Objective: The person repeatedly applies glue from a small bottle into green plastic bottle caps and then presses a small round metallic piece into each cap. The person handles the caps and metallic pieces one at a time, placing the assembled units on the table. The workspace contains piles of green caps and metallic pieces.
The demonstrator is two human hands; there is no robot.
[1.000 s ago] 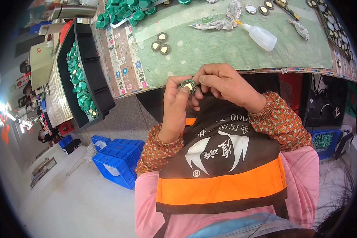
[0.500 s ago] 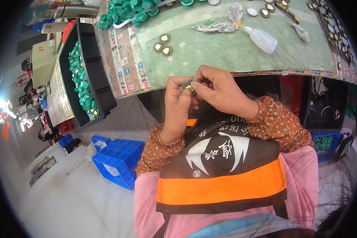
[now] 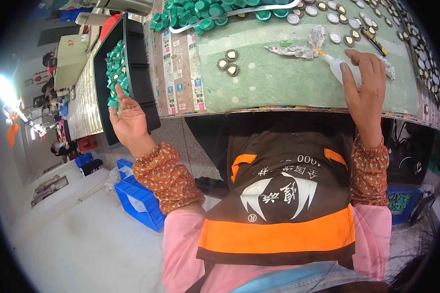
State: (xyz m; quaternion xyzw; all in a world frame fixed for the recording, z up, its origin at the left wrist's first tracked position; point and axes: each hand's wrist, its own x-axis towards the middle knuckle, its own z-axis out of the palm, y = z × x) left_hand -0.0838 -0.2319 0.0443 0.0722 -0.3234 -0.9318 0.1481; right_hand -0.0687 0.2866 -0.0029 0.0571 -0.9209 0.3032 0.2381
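Note:
My left hand (image 3: 130,119) is at the near end of a black bin (image 3: 141,73), fingers spread and palm partly upward, with nothing seen in it. Inside the bin lie many green fluted caps (image 3: 116,68), some with cream centres. On the green work surface, my right hand (image 3: 369,88) reaches over a translucent white squeeze bottle (image 3: 335,66) with an orange nozzle. Thumb and fingers stand apart on either side of the bottle, which still lies on the table; firm contact cannot be made out. The nozzle rests by a crumpled tissue (image 3: 316,36).
Three dark fluted caps with cream centres (image 3: 232,70) sit left of centre on the table. More green caps fill a white-rimmed tray (image 3: 239,13) at the back. Several pale and dark caps (image 3: 347,39) spread at the far right. Blue crates (image 3: 139,198) stand on the floor.
My hands have parted from the small green cap they held together. The left went left to the bin, the right went right to the bottle. The view has shifted left.

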